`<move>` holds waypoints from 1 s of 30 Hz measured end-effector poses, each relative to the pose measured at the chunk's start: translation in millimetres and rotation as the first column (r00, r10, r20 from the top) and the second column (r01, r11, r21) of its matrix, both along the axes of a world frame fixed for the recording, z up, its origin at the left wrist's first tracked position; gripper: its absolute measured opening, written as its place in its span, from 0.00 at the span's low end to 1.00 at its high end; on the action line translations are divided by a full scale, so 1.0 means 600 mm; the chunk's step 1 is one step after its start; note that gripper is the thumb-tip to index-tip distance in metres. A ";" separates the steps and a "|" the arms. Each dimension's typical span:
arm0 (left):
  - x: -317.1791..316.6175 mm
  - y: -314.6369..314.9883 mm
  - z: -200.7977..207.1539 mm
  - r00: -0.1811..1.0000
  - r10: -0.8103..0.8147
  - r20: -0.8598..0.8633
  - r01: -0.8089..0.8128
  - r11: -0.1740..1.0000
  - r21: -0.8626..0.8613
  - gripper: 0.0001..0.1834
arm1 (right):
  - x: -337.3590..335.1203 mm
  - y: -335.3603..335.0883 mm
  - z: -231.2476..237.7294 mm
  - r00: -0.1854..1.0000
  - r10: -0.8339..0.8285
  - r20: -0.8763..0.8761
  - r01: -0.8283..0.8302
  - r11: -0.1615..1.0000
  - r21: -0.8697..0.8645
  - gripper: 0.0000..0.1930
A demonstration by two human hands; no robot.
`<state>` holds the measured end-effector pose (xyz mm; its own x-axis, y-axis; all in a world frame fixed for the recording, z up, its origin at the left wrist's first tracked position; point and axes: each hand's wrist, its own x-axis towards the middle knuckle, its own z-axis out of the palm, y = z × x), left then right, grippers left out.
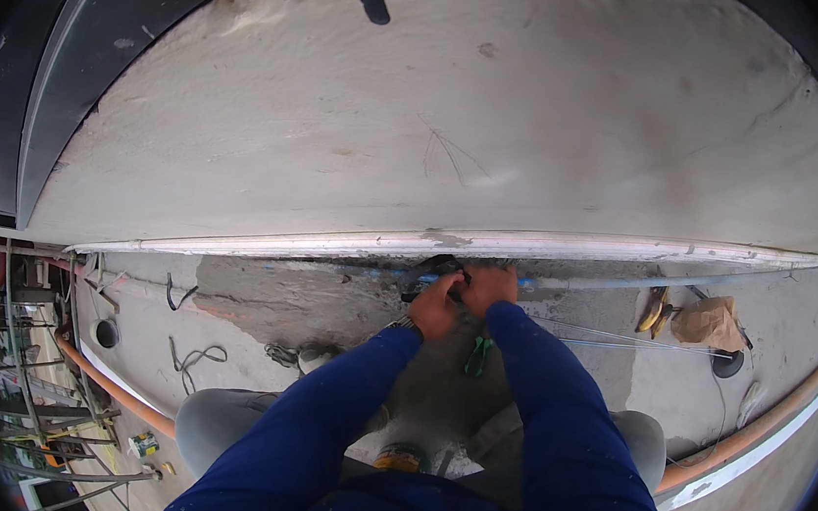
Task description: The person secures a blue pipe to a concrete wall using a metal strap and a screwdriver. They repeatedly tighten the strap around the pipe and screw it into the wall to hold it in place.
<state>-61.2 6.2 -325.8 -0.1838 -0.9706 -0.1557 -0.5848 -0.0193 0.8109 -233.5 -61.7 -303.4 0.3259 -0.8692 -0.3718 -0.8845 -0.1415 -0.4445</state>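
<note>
Together, left grip [434,308] and right grip [490,289] curl at a black piece [417,286], pinch unclear; white strip [331,247] just beyond, floor [600,372] either side.

Wears plain deep blue on both sleeves [557,403] and grey on the trousers [215,429]. Shows black on the handled piece [443,262], bright and greyish blue along the pipe [623,284], green on the small tool [478,357]. Has off-white on the wall [340,150], with thin dark scratch lines; mottled light and dark grey on the floor [604,378]; orange on the curved tube [115,392]; brown on the paper bag [708,324].
</note>
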 end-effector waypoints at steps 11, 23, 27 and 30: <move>0.020 -0.071 -0.017 0.983 -0.145 0.113 0.109 0.955 0.276 0.29 | 0.003 0.002 0.001 0.999 -0.031 -0.011 0.031 1.000 0.003 0.23; 0.009 -0.087 -0.018 0.965 -0.097 0.245 0.044 0.976 0.212 0.19 | -0.001 0.000 -0.002 0.999 0.037 0.032 -0.036 0.999 -0.027 0.20; -0.038 -0.006 0.003 0.984 0.174 0.024 -0.173 0.985 -0.024 0.17 | -0.032 -0.014 -0.012 0.998 0.059 -0.027 -0.056 0.995 0.076 0.23; -0.007 0.060 -0.077 0.955 0.296 0.001 -0.296 0.952 0.074 0.17 | 0.006 -0.017 -0.009 0.995 0.099 -0.005 -0.098 0.990 0.100 0.25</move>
